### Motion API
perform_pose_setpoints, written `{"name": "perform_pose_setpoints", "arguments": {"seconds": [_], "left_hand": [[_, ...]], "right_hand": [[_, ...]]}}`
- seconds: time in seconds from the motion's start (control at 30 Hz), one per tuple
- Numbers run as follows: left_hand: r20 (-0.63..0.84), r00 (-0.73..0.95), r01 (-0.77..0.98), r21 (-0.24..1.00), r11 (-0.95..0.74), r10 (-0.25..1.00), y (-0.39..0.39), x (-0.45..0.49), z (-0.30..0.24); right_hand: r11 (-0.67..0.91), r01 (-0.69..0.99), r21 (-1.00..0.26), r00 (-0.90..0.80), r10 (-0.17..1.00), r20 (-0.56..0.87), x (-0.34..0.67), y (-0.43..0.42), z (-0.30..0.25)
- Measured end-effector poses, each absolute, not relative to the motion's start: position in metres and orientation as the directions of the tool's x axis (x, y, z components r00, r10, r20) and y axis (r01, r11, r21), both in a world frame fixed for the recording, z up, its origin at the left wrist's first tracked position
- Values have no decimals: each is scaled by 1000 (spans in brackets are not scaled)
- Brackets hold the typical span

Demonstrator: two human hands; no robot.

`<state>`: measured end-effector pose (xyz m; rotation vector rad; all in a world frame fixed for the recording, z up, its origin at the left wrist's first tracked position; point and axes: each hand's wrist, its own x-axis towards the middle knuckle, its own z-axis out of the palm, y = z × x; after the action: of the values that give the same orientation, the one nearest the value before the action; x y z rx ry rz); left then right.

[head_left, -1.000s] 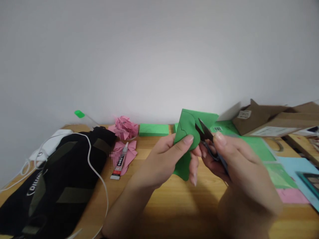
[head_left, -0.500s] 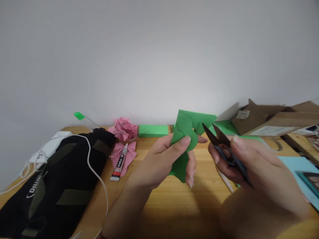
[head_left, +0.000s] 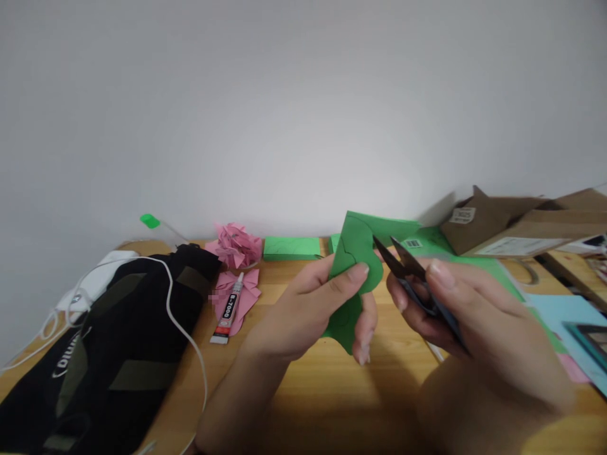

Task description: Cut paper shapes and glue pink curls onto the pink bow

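Note:
My left hand (head_left: pixel 313 309) pinches a piece of green paper (head_left: pixel 356 253) with a pencilled curve, held upright above the wooden table (head_left: pixel 313 392). Thumb in front, fingers behind. My right hand (head_left: pixel 469 322) grips small black thread snips (head_left: pixel 403 268). Their blades are apart and point up-left, with the tips right at the paper's right edge.
A black bag (head_left: pixel 109 341) with a white cable (head_left: pixel 184 328) lies at the left. Pink paper flowers (head_left: pixel 236 245), a glue tube (head_left: pixel 227 311) and a green paper stack (head_left: pixel 291 248) sit behind. Green and blue sheets (head_left: pixel 559 309) and brown cardboard packaging (head_left: pixel 516 224) fill the right.
The snips pulled away to the right of the paper, then came back left to its edge. The left hand shifted the paper slightly.

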<state>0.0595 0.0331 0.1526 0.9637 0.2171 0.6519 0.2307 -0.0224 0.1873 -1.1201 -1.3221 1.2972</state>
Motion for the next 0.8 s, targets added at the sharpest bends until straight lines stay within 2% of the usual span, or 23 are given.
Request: {"name": "perform_pose_setpoints", "arguments": {"seconds": [0.43,0.8], "left_hand": [[117,768,-437,814,382,629,30,61,152],[146,788,-449,801,396,598,31,61,148]], "right_hand": [[21,-6,-1000,-106,994,22,230,-22,186],[24,-7,-1000,-111,993,24,233,-21,184]]}}
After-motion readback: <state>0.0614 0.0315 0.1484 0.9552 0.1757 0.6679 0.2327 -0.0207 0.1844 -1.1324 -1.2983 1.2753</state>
